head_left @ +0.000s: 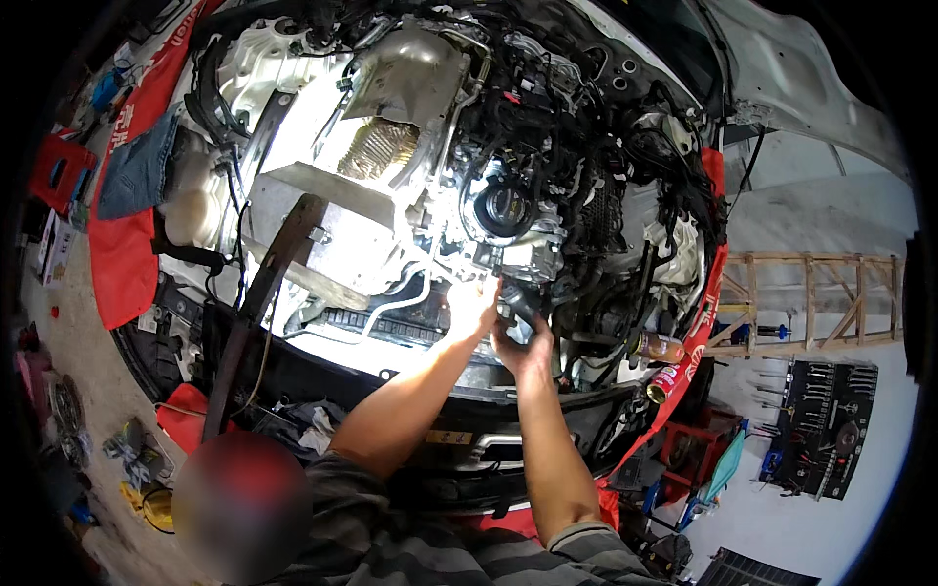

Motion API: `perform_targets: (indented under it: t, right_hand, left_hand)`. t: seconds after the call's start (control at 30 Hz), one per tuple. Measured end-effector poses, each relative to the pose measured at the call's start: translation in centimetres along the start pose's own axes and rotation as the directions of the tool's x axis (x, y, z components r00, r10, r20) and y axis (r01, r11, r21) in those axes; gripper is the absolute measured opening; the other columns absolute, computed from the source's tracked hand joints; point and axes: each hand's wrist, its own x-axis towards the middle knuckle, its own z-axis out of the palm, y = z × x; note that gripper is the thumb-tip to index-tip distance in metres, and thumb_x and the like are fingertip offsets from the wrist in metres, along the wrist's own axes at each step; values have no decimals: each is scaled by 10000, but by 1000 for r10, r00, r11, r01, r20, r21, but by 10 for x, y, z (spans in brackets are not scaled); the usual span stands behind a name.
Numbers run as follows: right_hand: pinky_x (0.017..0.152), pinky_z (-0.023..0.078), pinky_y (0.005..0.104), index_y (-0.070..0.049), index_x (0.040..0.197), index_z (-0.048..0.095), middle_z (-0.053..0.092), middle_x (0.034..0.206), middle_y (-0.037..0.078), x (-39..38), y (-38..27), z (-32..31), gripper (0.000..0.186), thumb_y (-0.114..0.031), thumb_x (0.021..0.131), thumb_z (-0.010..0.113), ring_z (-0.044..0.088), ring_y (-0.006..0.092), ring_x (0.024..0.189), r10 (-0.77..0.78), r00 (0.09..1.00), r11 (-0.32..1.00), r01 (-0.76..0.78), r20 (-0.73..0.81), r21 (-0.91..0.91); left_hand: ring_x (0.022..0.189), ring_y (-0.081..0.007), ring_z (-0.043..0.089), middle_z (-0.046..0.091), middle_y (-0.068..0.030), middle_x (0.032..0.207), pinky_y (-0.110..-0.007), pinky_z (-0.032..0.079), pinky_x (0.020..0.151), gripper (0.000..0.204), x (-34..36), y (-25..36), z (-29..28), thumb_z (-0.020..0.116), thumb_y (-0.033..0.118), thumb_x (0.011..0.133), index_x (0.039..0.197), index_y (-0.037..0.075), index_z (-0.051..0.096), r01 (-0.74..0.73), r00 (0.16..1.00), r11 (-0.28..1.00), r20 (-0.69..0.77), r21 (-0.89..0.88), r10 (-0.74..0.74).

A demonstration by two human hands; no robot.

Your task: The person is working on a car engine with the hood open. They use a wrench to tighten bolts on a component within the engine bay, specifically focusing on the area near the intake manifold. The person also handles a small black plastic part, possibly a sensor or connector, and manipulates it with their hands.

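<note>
I lean over an open car engine bay (pixel 469 176). Both forearms reach in from below. My left hand (pixel 471 311) is washed out by bright light, so its fingers are hard to read; it rests against a dark metal part (pixel 516 305) at the front lower side of the engine. My right hand (pixel 526 347) cups the same part from underneath, fingers curled around it. Above them sits a round black intake opening (pixel 503 207) among hoses and wiring.
Red fender covers (pixel 122 244) drape both sides of the bay. A spray can (pixel 664 383) lies on the right cover. A wooden ladder (pixel 811 303) and a black tool board (pixel 821 430) are to the right. Tools litter the floor (pixel 127 449) at left.
</note>
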Motion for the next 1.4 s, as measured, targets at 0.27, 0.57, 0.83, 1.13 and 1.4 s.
perform_targets:
  t: [0.27, 0.57, 0.83, 1.13, 1.4]
  right_hand:
    - [582, 437, 292, -57, 844, 516, 545, 729, 63, -8, 37, 20, 226, -283, 838, 530, 514, 184, 660, -530, 846, 827, 499, -61, -259]
    - [751, 409, 345, -79, 659, 413, 440, 572, 58, -60, 36, 71, 262, -227, 867, 470, 488, 213, 643, -468, 882, 880, 458, 57, 125]
    - [571, 362, 250, -82, 662, 402, 398, 575, -8, -56, 61, 77, 254, -102, 887, 518, 375, 121, 526, -826, 456, 454, 887, 332, -89]
    - [698, 431, 395, -65, 695, 437, 433, 602, 44, -31, 43, 74, 350, -272, 930, 281, 429, 160, 603, -422, 878, 873, 461, -228, 159]
    - [651, 391, 293, -82, 652, 354, 352, 559, 9, -39, 74, 85, 314, -194, 933, 435, 389, 142, 568, -753, 657, 657, 751, 19, 70]
  left_hand:
    - [455, -67, 312, 396, 42, 470, -274, 249, 428, 465, 2, -7, -8, 635, 346, 821, 500, 53, 471, 262, 965, 939, 46, -221, -259]
    - [463, -86, 419, 517, -33, 503, -290, 358, 451, 302, 13, -10, -4, 683, 288, 757, 634, 19, 620, 395, 919, 858, 146, -330, -366]
    - [621, -103, 538, 631, -71, 661, -270, 425, 571, 311, 8, 10, -21, 548, 297, 865, 827, 18, 679, 380, 888, 883, 376, -275, -266]
    - [749, -143, 549, 636, -80, 771, -265, 413, 715, 358, 7, 6, -23, 561, 342, 853, 823, -2, 657, 445, 837, 883, 420, -147, -351]
    - [762, -126, 561, 640, -67, 801, -265, 438, 688, 298, 9, 6, -25, 494, 282, 892, 891, 19, 635, 511, 830, 824, 389, -245, -399]
